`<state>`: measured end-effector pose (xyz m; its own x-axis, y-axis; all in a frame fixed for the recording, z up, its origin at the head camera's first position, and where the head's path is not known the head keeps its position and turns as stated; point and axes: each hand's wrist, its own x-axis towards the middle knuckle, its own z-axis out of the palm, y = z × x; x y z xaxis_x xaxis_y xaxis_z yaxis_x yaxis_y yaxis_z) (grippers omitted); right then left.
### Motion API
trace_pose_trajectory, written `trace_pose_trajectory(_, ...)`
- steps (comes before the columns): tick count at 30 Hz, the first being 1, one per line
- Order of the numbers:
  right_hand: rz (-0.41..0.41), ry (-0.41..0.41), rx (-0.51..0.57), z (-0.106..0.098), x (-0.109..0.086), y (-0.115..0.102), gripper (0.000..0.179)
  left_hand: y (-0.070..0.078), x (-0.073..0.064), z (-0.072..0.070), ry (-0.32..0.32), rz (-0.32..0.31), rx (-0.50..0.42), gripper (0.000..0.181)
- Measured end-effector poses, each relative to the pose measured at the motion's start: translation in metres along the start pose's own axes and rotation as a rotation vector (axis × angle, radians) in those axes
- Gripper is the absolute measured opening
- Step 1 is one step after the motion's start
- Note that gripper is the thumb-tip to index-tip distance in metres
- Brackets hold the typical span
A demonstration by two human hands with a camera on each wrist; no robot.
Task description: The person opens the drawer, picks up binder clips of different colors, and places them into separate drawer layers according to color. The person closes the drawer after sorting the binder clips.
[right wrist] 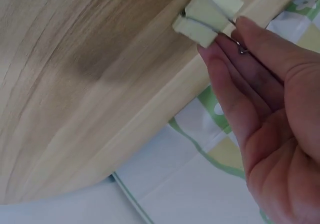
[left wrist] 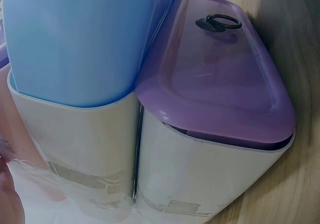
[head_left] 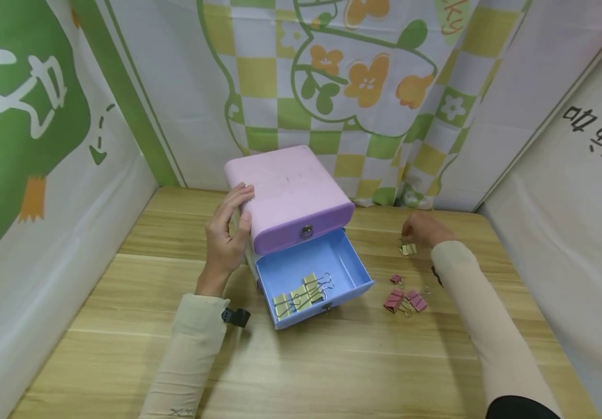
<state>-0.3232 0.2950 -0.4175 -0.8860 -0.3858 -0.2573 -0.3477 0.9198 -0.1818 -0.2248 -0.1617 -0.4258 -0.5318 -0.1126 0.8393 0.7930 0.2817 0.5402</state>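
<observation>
A small drawer cabinet with a pink top (head_left: 290,180) stands on the table, its blue drawer (head_left: 345,262) pulled out under a purple drawer front (head_left: 306,230). Several yellow binder clips (head_left: 301,295) lie in the blue drawer. My left hand (head_left: 226,238) rests against the cabinet's left side, fingertips on its top edge. At the right, near the table's back edge, my right hand (head_left: 427,230) pinches a pale yellow binder clip (right wrist: 202,21) by its wire handle. The left wrist view shows the blue drawer (left wrist: 75,43) beside the purple drawer front (left wrist: 215,68).
Pink binder clips (head_left: 394,301) lie on the wooden table (head_left: 332,366) right of the blue drawer. A checked, flower-printed curtain (head_left: 259,75) hangs behind the cabinet. Printed white cloth panels (head_left: 579,221) stand at both sides.
</observation>
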Motion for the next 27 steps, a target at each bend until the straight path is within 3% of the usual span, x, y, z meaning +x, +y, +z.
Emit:
trace_pose_trajectory(5, 0.024, -0.072, 0.141, -0.003, -0.007, 0.01, 0.016, 0.0, 0.001, 0.0, 0.001, 0.002, 0.0, 0.042)
trace_pose_trajectory(13, 0.063, -0.191, 0.47, 0.001, -0.027, 0.033, 0.026, 0.0, 0.0, 0.0, 0.004, 0.003, 0.002, 0.042)
trace_pose_trajectory(16, 0.126, -0.226, 0.635, 0.006, -0.034, 0.043, 0.032, 0.0, 0.0, 0.0, 0.005, 0.001, 0.002, 0.042)
trace_pose_trajectory(23, 0.178, -0.237, 1.016, 0.023, -0.049, 0.063, 0.047, -0.001, -0.001, 0.0, 0.003, -0.007, 0.0, 0.042)
trace_pose_trajectory(27, 0.187, -0.205, 1.194, 0.028, -0.058, 0.069, 0.032, 0.0, 0.0, 0.001, 0.005, -0.004, -0.005, 0.042)
